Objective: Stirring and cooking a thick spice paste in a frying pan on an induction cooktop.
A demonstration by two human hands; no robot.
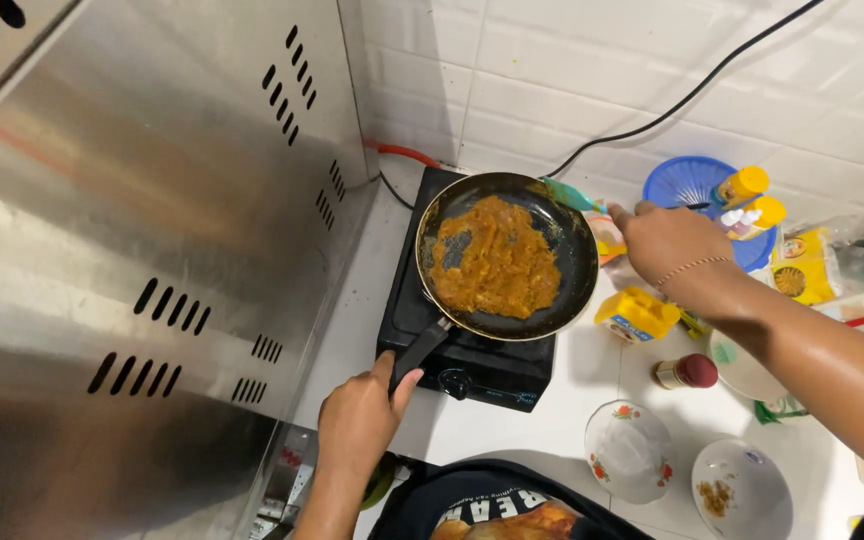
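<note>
White counter, tiled wall behind. Left hand (357, 420) is clamped on the black handle of the frying pan (507, 255), which holds an orange-brown mash and sits on the black stove (472, 365). Right hand (667, 240) pinches a green spatula (570, 193) at the pan's far rim. Tilting could spill the mash. Steel panel (142, 250) crowds the pan's left; 2 bowls (630, 450) and bottles crowd its right.

yellow box (637, 314) beside stove, yellow packet (802, 266) at right
</note>
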